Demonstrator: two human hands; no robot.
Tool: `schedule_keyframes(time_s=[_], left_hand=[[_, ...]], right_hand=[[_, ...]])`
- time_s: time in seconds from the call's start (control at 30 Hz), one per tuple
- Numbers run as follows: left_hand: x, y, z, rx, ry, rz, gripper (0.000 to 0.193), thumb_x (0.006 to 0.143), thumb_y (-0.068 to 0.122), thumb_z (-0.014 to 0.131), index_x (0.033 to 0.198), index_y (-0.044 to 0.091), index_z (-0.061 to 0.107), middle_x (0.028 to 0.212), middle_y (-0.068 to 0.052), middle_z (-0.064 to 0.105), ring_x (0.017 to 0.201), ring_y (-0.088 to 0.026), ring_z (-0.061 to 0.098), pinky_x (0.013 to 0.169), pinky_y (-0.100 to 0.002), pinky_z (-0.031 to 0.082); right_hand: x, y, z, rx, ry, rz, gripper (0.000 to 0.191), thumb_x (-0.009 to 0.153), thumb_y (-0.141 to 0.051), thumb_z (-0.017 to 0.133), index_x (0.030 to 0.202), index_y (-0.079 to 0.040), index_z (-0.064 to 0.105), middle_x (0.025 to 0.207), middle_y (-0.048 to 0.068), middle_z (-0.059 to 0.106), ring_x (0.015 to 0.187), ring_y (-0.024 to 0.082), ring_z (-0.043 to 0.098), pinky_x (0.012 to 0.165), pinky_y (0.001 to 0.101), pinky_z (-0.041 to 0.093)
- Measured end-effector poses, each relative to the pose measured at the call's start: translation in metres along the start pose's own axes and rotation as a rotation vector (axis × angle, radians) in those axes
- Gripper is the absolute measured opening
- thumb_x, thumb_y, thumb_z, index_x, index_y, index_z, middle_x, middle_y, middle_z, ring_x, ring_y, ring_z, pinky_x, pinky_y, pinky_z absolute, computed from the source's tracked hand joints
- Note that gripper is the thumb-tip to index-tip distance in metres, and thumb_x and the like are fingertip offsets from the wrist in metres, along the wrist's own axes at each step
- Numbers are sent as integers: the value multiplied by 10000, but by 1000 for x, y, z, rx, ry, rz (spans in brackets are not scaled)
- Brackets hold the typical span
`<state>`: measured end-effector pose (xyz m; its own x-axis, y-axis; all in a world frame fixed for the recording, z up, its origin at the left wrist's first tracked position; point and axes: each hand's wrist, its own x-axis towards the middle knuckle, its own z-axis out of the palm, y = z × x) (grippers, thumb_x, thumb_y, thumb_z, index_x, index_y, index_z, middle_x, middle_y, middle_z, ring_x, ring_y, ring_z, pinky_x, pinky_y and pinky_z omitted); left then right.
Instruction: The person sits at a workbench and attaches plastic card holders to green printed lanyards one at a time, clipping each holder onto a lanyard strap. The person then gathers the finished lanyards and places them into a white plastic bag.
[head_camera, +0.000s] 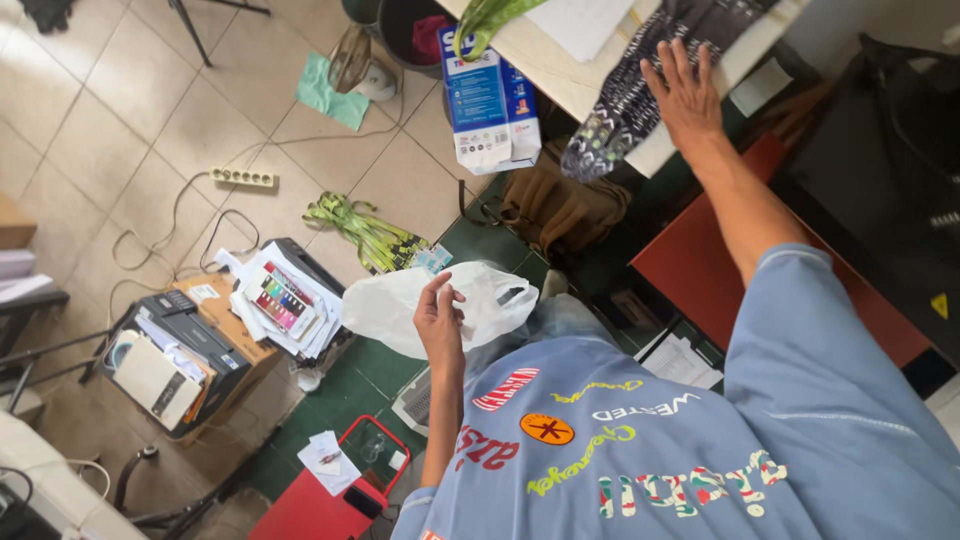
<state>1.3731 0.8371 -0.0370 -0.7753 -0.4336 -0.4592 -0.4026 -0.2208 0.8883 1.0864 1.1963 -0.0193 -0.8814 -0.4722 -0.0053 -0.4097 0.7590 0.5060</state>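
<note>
A white plastic bag (400, 305) is pinched between the closed fingers of the left hand (440, 322) and hangs just beyond them. The right hand (688, 95) is laid flat, fingers spread, on a dark patterned cloth (640, 85) draped over the table (545, 60) edge beneath them.
</note>
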Motion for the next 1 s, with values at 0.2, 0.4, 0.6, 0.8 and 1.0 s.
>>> schedule_keyframes(time_s=[0.2,0.4,0.6,0.8,1.0], left_hand=[[35,11,12,18,-15,-74,266,1033,193,599,1227,29,678,793,1,620,572,-35,457,518,-197,365],[86,45,35,70,-162,-122,276,1021,198,592,1229,34,672,785,13,609,556,-28,410,493,-200,325],[135,90,39,162,-337,-142,294,1039,222,582,1245,32,672,800,18,613,587,-17,415,516,-194,343],[194,106,26,210,-479,-183,293,1026,217,584,1239,37,674,795,17,628,560,-17,390,501,-194,325],[236,106,10,198,-529,-145,286,1028,199,601,1249,32,674,798,11,632,553,-5,371,488,-185,301]], right_hand=[[56,13,9,6,-281,-213,1179,744,-179,779,1717,-233,116,1756,94,110,1606,281,73,1247,530,41],[82,27,18,28,-393,-301,1241,632,-118,872,1674,-218,206,1606,-4,372,1529,200,258,1274,474,87],[66,35,28,181,-299,-179,608,839,-21,739,1399,-210,598,1297,-42,640,1326,154,564,1346,500,182],[48,23,15,155,-343,-96,242,987,-69,616,1108,-233,748,1135,-59,662,1239,137,623,1374,475,275],[53,12,4,153,-312,-98,190,926,-113,637,989,-230,774,1254,-46,665,1208,130,620,1273,491,311]])
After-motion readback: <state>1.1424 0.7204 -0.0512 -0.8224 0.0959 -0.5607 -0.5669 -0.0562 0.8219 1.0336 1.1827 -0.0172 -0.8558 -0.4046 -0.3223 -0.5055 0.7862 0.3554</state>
